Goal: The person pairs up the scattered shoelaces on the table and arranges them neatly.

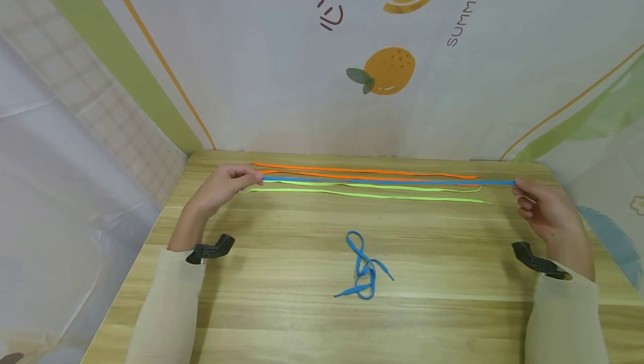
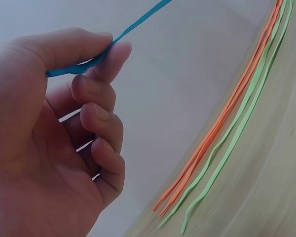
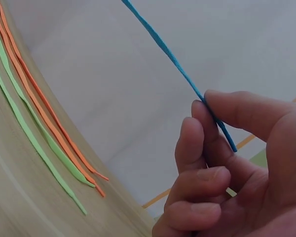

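Observation:
A blue shoelace (image 1: 392,182) is stretched straight between my two hands, above the table's far part. My left hand (image 1: 221,186) pinches one end between thumb and forefinger; in the left wrist view a short tail of the blue lace (image 2: 138,22) runs back toward the palm. At the other end, my right hand (image 1: 550,207) pinches the lace with thumb and forefinger, and its tip (image 3: 229,138) pokes out below them. Two orange shoelaces (image 1: 362,171) and two yellow-green shoelaces (image 1: 362,195) lie lengthwise side by side on the table, partly overlapped by the blue lace in the head view.
A second blue shoelace (image 1: 359,258) lies loosely tangled on the wooden table (image 1: 282,308), between my forearms. Behind the table's far edge hangs a white curtain (image 1: 276,90) printed with oranges and lettering. More cloth hangs at both sides.

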A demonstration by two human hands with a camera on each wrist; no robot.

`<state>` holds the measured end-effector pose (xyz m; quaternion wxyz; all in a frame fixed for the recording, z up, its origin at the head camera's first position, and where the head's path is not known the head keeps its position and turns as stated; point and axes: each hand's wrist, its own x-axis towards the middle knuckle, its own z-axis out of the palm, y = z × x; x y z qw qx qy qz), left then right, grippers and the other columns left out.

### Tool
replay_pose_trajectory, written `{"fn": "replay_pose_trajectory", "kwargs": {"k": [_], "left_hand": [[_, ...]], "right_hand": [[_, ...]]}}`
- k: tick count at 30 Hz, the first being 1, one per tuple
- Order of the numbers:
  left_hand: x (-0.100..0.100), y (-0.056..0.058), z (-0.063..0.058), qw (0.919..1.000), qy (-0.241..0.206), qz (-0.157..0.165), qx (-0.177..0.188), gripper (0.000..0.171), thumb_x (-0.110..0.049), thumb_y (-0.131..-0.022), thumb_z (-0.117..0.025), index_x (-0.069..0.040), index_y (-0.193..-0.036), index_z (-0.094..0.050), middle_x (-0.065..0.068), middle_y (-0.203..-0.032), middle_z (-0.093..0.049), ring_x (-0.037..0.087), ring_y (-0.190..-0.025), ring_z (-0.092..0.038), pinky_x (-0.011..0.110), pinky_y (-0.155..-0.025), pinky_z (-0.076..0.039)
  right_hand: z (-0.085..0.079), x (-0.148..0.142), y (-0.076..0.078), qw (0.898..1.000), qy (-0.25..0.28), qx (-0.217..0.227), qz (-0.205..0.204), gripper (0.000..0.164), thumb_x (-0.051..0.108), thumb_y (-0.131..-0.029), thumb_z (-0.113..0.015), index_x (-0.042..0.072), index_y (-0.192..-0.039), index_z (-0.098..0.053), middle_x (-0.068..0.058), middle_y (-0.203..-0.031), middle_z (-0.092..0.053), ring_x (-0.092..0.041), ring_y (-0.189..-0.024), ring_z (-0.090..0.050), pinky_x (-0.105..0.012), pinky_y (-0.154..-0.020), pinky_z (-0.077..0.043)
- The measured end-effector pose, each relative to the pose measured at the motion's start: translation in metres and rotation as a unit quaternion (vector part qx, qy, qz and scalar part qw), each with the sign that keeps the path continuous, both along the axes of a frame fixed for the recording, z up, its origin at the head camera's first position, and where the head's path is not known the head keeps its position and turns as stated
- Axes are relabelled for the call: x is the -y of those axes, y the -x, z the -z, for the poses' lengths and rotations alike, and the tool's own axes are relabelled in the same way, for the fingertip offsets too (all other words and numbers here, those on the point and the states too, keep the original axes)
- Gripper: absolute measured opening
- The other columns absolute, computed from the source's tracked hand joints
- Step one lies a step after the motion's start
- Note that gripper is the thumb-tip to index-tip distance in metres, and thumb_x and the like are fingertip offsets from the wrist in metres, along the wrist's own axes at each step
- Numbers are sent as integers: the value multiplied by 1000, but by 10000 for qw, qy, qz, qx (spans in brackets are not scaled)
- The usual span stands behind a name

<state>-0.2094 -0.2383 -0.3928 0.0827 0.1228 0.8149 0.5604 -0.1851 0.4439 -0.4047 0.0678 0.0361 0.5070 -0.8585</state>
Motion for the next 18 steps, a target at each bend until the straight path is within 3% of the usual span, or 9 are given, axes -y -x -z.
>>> {"fn": "replay_pose_trajectory", "kwargs": {"k": [10,14,18], "left_hand": [[8,1,0,9999,-157,-51,-3,26,-21,-112,-65,1,-113,-80,-2,-116,-75,24,-119,-59,51,-110,-40],[9,0,1,9998,18,-202,8,27,-25,-111,-68,-1,-114,-79,5,-122,-73,24,-120,-57,54,-111,-40],[9,0,0,9991,255,-332,-19,32,-28,-111,-69,2,-115,-78,18,-130,-70,26,-122,-56,50,-108,-41]], "right_hand": [[2,-5,-1,9997,-234,55,109,43,1,-115,-47,1,-91,-83,-5,-81,-77,-20,-70,-17,-31,-61,-13],[2,-6,-5,9934,-1071,232,347,38,1,-113,-56,5,-90,-86,1,-84,-77,-15,-63,-33,-30,-59,-22],[1,-4,-8,9759,-2022,516,639,28,7,-109,-69,11,-90,-88,7,-87,-76,-10,-68,-52,-24,-60,-41]]}}
